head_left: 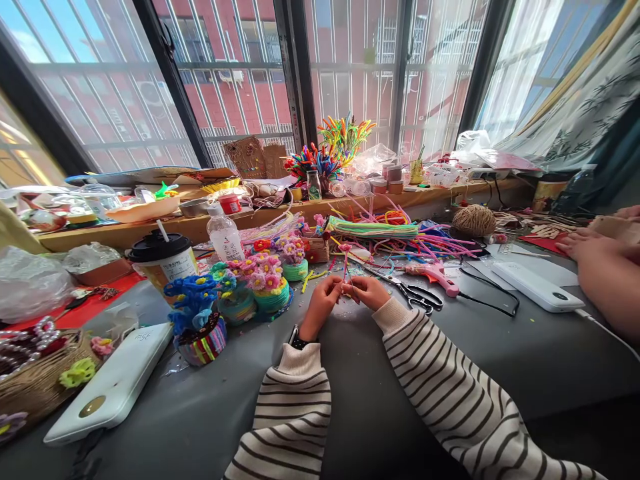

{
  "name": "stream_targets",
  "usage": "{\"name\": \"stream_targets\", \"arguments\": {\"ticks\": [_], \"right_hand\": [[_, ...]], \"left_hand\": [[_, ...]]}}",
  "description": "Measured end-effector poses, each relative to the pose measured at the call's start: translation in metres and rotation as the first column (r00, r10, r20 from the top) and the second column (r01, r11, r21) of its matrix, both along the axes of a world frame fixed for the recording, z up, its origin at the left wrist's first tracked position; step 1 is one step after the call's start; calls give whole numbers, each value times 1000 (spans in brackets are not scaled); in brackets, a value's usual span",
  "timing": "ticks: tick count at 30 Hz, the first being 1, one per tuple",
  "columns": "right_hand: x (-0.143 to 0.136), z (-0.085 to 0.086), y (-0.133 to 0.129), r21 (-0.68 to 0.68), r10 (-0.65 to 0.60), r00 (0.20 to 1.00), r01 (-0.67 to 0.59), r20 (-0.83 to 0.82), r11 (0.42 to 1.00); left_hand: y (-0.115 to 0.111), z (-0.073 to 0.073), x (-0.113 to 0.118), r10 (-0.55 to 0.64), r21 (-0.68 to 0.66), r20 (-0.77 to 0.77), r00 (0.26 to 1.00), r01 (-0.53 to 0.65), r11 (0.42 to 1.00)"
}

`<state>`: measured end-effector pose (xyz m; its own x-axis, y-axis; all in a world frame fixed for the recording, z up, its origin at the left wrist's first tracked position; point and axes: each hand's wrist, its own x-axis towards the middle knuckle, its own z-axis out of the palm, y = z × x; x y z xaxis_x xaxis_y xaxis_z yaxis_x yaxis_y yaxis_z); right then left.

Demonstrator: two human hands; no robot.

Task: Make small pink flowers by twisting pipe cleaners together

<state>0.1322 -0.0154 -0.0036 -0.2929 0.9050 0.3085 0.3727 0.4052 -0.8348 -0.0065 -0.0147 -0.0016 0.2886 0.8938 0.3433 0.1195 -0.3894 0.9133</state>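
Near the middle of the grey table [350,360], my left hand [323,303] and my right hand [369,292] meet, fingers pinched on thin pipe cleaner stems. A small pink pipe cleaner flower [345,248] stands up from between them. Black-handled scissors [420,297] lie just right of my right hand. Left of my left hand are pots of pink fuzzy flowers [263,272] and a striped pot with blue flowers [200,340]. Loose pink pipe cleaners [440,243] and a green bundle [373,229] lie beyond my hands.
A pink glue gun [440,277] and a white power bank [537,287] lie to the right, near another person's hand [590,248]. At left are a lidded cup [167,260], a bottle [224,233], a white device [113,383] and a twine-wrapped basket [43,380].
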Motion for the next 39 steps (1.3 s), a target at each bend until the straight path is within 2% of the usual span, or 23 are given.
{"name": "stream_targets", "arguments": {"ticks": [9, 18, 26, 29, 33, 39], "right_hand": [[0, -4, 2, -13, -61, 995, 61, -76, 998], [-3, -3, 0, -56, -25, 993, 19, -117, 998], [-2, -3, 1, -53, -70, 991, 65, -114, 996], [-3, -4, 1, -58, -90, 992, 85, -92, 995], [-7, -6, 0, -87, -48, 995, 40, -84, 995], [-10, -14, 4, -97, 37, 992, -49, -122, 994]], "left_hand": [[2, -2, 0, 10, 16, -27, 1000, -9, 1000], [3, -3, 0, 53, -7, 5, 999, -53, 999], [6, -7, 0, 85, -4, 26, 996, -85, 996], [5, -6, 0, 136, -8, 50, 989, -136, 991], [3, -3, -1, 208, -2, 88, 974, -209, 978], [3, -2, -2, 226, 5, 93, 970, -227, 974]]}}
